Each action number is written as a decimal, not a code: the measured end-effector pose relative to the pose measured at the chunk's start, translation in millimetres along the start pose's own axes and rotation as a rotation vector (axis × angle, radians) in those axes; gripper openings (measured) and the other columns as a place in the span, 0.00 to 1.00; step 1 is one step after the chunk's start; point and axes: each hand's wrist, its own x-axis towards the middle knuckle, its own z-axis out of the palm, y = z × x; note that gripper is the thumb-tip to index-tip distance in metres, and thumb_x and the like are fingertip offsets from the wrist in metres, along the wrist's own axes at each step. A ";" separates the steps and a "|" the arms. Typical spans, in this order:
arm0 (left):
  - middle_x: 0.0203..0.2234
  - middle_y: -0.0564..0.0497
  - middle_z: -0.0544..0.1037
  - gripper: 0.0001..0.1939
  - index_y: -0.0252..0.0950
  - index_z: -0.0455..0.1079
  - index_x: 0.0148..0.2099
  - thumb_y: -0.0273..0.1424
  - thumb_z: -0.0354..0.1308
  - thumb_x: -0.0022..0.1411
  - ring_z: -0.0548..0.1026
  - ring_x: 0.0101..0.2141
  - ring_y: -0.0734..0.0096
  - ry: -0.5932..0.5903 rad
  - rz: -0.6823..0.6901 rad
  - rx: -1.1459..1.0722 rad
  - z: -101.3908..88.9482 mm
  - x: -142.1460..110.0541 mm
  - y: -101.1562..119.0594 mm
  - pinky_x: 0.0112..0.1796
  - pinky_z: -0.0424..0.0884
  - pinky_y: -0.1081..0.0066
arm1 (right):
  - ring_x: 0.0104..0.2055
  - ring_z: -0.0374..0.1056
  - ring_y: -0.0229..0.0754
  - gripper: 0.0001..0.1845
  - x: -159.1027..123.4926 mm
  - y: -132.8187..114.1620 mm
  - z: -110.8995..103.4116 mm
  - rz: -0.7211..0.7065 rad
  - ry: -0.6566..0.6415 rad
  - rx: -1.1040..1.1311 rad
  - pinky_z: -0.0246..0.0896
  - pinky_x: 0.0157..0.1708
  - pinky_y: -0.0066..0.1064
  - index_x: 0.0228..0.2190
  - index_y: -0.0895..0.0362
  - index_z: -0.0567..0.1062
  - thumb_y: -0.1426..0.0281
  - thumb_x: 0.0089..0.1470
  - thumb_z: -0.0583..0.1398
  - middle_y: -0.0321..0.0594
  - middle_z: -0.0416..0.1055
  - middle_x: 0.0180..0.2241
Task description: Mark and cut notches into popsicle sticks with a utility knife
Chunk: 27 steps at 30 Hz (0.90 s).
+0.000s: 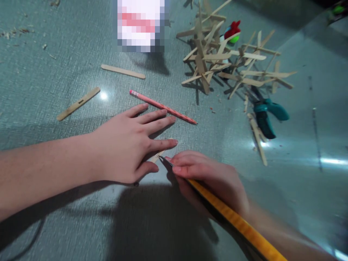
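My left hand (pixel 127 141) lies flat on the table with its fingers spread. Between its thumb and index finger shows part of a pale craft stick (pixel 157 156); the rest is hidden beneath the hand. With closed fingers, my right hand (pixel 209 177) grips a long yellow-and-black cutter knife (pixel 233 217), its pointed metal blade touching the stick. A pink pencil (pixel 165 107) with an eraser lies just beyond my left fingertips. Farther off are a plain craft stick (pixel 123 71) and another stick with a slot (pixel 78 104) cut in its middle.
A tangled pile of joined craft sticks (pixel 202 59) stands at the back right, beside a small red-and-green object (pixel 233 32). Teal-handled pliers (pixel 268 112) lie near loose stick pieces (pixel 257 139). Wood shavings (pixel 16 33) are scattered at upper left. A pixelated white item (pixel 138 25) is at the top.
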 end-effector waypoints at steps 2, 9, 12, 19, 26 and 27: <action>0.75 0.43 0.60 0.30 0.46 0.69 0.70 0.46 0.59 0.69 0.56 0.74 0.43 0.001 0.003 0.000 0.3 0.1 -0.3 0.72 0.48 0.41 | 0.40 0.80 0.45 0.19 0.9 -1.8 -0.1 0.018 -0.004 -0.004 0.81 0.44 0.41 0.46 0.49 0.76 0.83 0.58 0.62 0.38 0.81 0.37; 0.75 0.46 0.60 0.29 0.49 0.69 0.70 0.45 0.58 0.69 0.57 0.74 0.43 -0.006 -0.010 0.006 0.1 -0.2 -1.0 0.72 0.47 0.40 | 0.40 0.81 0.46 0.18 0.4 -6.8 -0.9 0.014 0.020 -0.053 0.81 0.45 0.39 0.43 0.49 0.74 0.84 0.57 0.62 0.38 0.80 0.35; 0.75 0.47 0.60 0.30 0.49 0.69 0.70 0.46 0.58 0.69 0.57 0.73 0.42 -0.004 -0.009 0.002 0.4 -0.2 -1.4 0.72 0.47 0.40 | 0.41 0.82 0.45 0.19 -0.2 -5.1 -3.1 0.002 -0.004 -0.046 0.81 0.46 0.39 0.45 0.50 0.75 0.83 0.57 0.61 0.38 0.81 0.36; 0.75 0.46 0.59 0.30 0.49 0.69 0.70 0.46 0.59 0.68 0.55 0.74 0.45 -0.005 -0.009 0.005 1.1 -0.1 -1.0 0.72 0.46 0.41 | 0.42 0.83 0.45 0.23 3.8 -0.3 -4.6 -0.011 -0.014 -0.052 0.82 0.47 0.39 0.50 0.47 0.75 0.83 0.58 0.61 0.38 0.83 0.39; 0.75 0.45 0.59 0.31 0.48 0.68 0.71 0.45 0.60 0.68 0.55 0.75 0.45 0.002 -0.001 0.003 2.2 -0.1 -1.6 0.72 0.46 0.41 | 0.41 0.83 0.45 0.24 5.6 -1.0 -3.4 -0.005 -0.022 -0.063 0.83 0.44 0.37 0.49 0.47 0.75 0.83 0.57 0.62 0.39 0.83 0.39; 0.75 0.45 0.59 0.31 0.48 0.69 0.70 0.46 0.59 0.68 0.55 0.75 0.45 0.004 0.000 0.001 2.1 -0.1 -1.6 0.72 0.46 0.41 | 0.41 0.82 0.45 0.23 5.6 -1.2 -2.7 0.003 -0.023 -0.063 0.83 0.44 0.37 0.49 0.47 0.75 0.83 0.57 0.63 0.39 0.83 0.39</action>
